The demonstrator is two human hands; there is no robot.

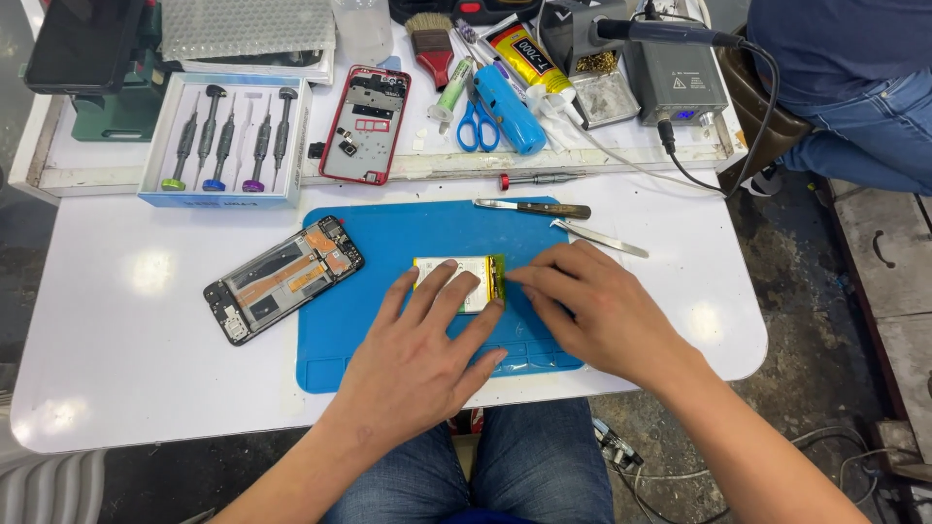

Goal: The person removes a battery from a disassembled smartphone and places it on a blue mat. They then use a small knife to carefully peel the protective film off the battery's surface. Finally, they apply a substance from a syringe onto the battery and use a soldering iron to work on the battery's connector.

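Observation:
A flat white phone battery [464, 274] with a yellow-green strip at its right end lies on the blue work mat [388, 243]. My left hand [427, 340] rests palm down with spread fingers on the battery. My right hand [592, 306] lies beside it, fingertips touching the strip at the battery's right edge. An opened phone body [283, 278] with exposed boards lies at the mat's left edge.
Behind the mat lie a knife [532, 207] and tweezers [599, 238]. Farther back are a screwdriver set in a box [228, 136], a red phone frame [367, 124], scissors [476, 126], a glue tube [524, 53], a brush [432, 39] and a soldering station [675, 78]. Another person's leg [854, 126] is at right.

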